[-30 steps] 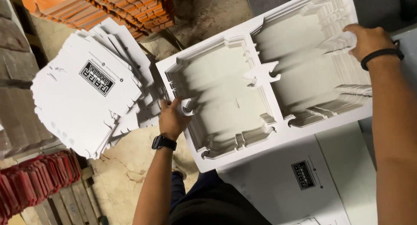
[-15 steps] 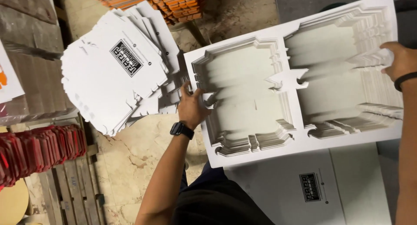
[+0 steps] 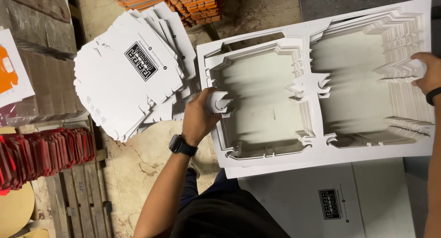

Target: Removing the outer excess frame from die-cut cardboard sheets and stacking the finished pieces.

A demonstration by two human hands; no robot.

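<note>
Two hands hold a thick stack of white die-cut cardboard frames (image 3: 317, 151), which lies flat in front of us and fills the middle and the right of the view. The stack has two big cut-out windows side by side, with stepped edges of many sheets.

Our left hand (image 3: 200, 114) is closed on the left border of the stack, with the fingers curled around a small tab on the inner edge of the left window. A black watch (image 3: 182, 146) sits on this wrist. Our right hand (image 3: 427, 72) rests on the right edge of the right window, closed over a bundle of paper tabs there; a dark band is on that wrist.

Just beside the left hand, to the left, lies a fanned pile of white box blanks (image 3: 124, 77) with a black printed square on top. It touches or slightly overlaps the left border of the stack. Under the stack, at the lower right, is another white printed sheet (image 3: 317, 196). Orange stacks (image 3: 193, 1) stand at the top, red stacks (image 3: 41, 153) at the left on a wooden pallet (image 3: 78, 201).
</note>
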